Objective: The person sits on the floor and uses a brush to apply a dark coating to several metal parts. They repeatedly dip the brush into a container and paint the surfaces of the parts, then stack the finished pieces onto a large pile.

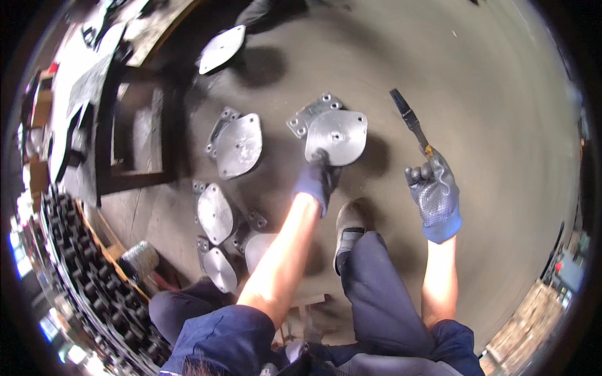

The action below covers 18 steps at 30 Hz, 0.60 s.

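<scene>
A silvery round-edged metal plate (pixel 342 133) with a holed flat bracket (pixel 315 113) behind it stands at the centre. My left hand (pixel 318 178), in a dark glove with a blue cuff, grips the plate's near edge. Off to the right, my right hand (pixel 434 195), gloved the same way, is closed around the yellowish lower end of a dark brush (pixel 411 118). The brush points up and to the left, apart from the plate. Another plate of the same kind (pixel 240 147) is to the left of the held one.
More metal plates (pixel 215 214) stand on the grey floor (pixel 501 144) at the lower left; one plate (pixel 222 49) is farther off. A dark-framed bench (pixel 135 125) and a rack of black parts (pixel 94 269) line the left. Wooden boards (pixel 525 326) lie at the lower right.
</scene>
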Motion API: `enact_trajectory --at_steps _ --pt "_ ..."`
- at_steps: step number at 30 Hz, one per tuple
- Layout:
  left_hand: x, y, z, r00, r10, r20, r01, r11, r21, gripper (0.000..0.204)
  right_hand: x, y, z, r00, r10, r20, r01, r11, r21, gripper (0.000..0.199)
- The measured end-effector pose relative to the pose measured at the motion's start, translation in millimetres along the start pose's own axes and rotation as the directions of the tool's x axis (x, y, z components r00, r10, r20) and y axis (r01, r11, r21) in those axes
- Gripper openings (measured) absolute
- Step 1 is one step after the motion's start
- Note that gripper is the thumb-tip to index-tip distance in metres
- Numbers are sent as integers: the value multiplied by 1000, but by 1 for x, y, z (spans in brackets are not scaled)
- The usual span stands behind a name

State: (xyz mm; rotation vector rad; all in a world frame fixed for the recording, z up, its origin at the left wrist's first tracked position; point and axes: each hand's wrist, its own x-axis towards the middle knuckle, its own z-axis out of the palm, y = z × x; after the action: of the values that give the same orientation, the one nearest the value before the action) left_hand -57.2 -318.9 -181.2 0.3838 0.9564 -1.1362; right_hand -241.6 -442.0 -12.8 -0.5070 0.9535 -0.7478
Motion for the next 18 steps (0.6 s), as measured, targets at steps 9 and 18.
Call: enact_trajectory --at_steps 9,18 --pt "-216 35 -37 969 232 -84 48 158 986 39 -89 -17 137 922 -54 383 196 919 -342 32" --pt "-505 143 -5 810 191 555 -146 -851 505 28 -226 101 377 423 419 803 569 567 -596 28"
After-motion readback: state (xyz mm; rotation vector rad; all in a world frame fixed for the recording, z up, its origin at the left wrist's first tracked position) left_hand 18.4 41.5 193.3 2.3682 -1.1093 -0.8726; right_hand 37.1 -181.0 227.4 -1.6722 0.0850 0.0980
